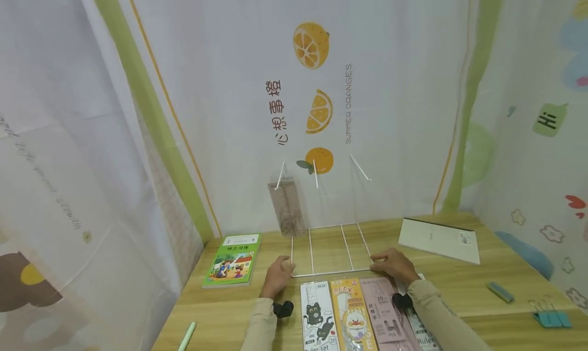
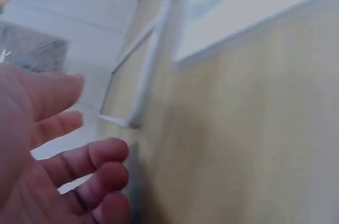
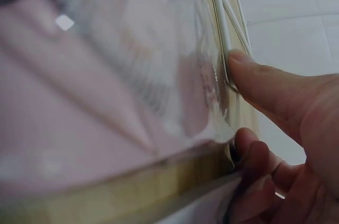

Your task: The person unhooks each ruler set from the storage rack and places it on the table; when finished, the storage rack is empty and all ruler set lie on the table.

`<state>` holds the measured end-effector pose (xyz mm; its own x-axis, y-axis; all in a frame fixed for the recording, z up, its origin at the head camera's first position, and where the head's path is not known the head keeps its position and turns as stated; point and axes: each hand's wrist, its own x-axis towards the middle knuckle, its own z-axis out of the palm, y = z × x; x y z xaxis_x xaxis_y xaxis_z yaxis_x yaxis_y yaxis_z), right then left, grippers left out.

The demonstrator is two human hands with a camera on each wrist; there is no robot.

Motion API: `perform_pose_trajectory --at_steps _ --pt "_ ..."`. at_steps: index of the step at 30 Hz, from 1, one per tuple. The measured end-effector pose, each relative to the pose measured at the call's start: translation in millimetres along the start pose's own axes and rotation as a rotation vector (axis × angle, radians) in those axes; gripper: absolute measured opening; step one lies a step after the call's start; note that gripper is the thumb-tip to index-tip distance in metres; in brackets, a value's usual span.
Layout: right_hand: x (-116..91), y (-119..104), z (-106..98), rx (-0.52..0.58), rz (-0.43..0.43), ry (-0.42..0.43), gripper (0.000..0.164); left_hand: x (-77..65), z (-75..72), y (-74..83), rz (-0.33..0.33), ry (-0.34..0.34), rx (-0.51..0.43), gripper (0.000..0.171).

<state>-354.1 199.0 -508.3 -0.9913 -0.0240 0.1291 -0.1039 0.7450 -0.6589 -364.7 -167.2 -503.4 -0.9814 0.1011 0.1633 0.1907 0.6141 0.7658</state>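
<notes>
A white wire display rack [image 1: 321, 274] stands on the wooden table with its hooks above. On its left hook hangs a clear-fronted ruler set package [image 1: 288, 208]. By the rack's front left corner is my left hand [image 1: 277, 277]; in the left wrist view its fingers are loosely bent, hold nothing and sit apart from the wire. At the front right corner my right hand [image 1: 397, 265] touches the wire with its thumb [image 3: 243, 57], the other fingers bent below. In front lie a cat ruler set [image 1: 318, 312], a yellow duck package [image 1: 352, 310], a pink package [image 1: 383, 310] and another white ruler set, partly under my right arm.
A green book [image 1: 233, 260] lies to the left, with a light green pen [image 1: 187, 335] nearer me. On the right are a white notebook [image 1: 438, 240], a small grey-blue block [image 1: 500, 292] and a teal binder clip [image 1: 551, 319]. Printed curtains [image 1: 386, 85] hang behind and beside the table.
</notes>
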Motion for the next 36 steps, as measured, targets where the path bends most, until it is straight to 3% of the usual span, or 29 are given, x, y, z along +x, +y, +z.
perform_pose_trajectory --at_steps 5,11,16,21,23,30,36 --pt "-1 0 0 -0.005 0.011 -0.002 0.039 16.3 -20.8 13.8 0.006 0.044 -0.297 0.044" --pt "-5 -2 2 0.004 -0.023 0.025 0.038 45.7 -55.6 43.4 0.034 0.035 -0.522 0.052" --pt "-4 -3 3 -0.004 -0.011 0.026 0.037 73.2 -72.7 55.2 0.084 0.060 -0.576 0.051" --pt "-3 -1 0 -0.016 -0.008 0.017 0.037 85.9 -76.5 66.5 0.109 0.062 -0.607 0.046" --pt "-4 -1 0 -0.016 -0.015 0.014 0.037 87.0 -76.8 69.4 0.106 0.068 -0.612 0.045" --pt "-1 -1 0 -0.025 0.004 0.010 0.037 64.4 -90.9 101.1 0.100 0.023 -0.629 0.044" --pt "-1 0 2 -0.027 0.035 0.007 0.037 66.9 -87.6 96.0 0.090 0.042 -0.654 0.042"
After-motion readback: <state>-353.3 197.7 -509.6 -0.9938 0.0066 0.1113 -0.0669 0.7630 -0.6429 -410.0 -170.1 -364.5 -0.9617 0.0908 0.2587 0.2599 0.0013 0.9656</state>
